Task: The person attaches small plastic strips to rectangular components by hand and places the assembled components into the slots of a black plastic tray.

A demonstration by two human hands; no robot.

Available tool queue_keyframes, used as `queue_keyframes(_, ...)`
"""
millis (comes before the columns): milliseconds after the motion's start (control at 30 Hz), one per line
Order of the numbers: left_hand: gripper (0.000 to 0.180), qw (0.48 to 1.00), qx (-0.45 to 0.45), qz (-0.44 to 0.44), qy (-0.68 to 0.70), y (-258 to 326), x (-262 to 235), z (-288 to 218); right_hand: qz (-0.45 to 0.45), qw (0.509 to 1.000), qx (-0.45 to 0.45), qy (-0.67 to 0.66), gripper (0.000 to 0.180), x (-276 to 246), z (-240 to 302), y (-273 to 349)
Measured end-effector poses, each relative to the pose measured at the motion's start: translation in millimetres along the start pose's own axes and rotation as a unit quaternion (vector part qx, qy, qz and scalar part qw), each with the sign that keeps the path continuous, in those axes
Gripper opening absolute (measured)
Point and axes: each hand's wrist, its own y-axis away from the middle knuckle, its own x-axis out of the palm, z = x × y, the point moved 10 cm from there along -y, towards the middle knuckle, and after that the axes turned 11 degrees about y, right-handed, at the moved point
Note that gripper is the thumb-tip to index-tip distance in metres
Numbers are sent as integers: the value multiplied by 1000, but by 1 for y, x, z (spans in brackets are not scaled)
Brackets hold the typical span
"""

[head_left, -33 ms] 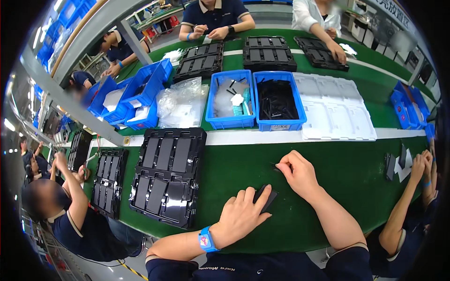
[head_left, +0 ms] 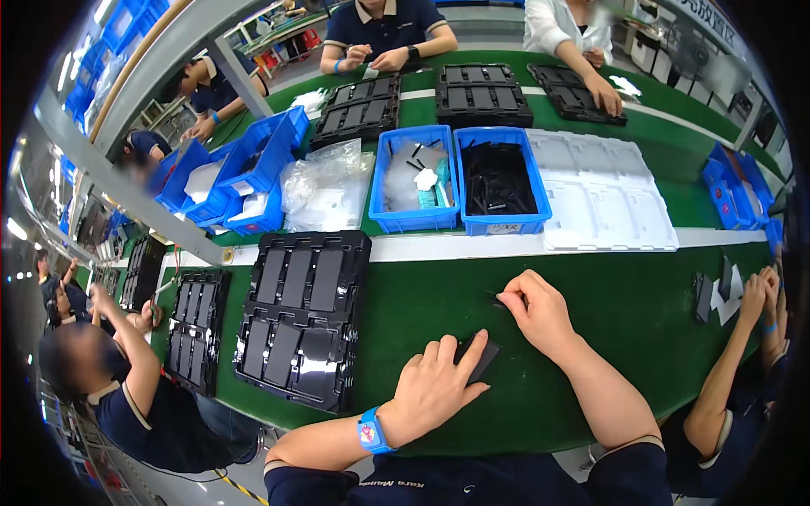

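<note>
Head view: person seated at a green work table (head_left: 591,320). Left hand (head_left: 434,388) lies palm down, fingers spread and pressing a flat dark rectangular part (head_left: 483,361) onto the green surface; a blue wristband (head_left: 369,432) sits on that wrist. Right hand (head_left: 540,310), just beyond, has thumb and forefinger pinched together on a thin black strip (head_left: 496,298) near the table. A black compartment tray (head_left: 302,316) lies to the left. Farther back stand two blue bins (head_left: 460,221) and a white moulded tray (head_left: 603,202). Other workers sit around the table.
</note>
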Motion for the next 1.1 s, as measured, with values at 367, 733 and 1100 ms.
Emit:
queue_keyframes(367,83,980,-51,33,192,-1,7,20,70,969,107,-213,11,13,-14,3)
queue_keyframes(733,82,946,-94,25,309,-3,7,25,89,975,30,-202,15,9,9,5)
queue_keyframes(1100,77,981,-48,-94,164,-4,-23,23,219,868,150,-419,14,34,18,22)
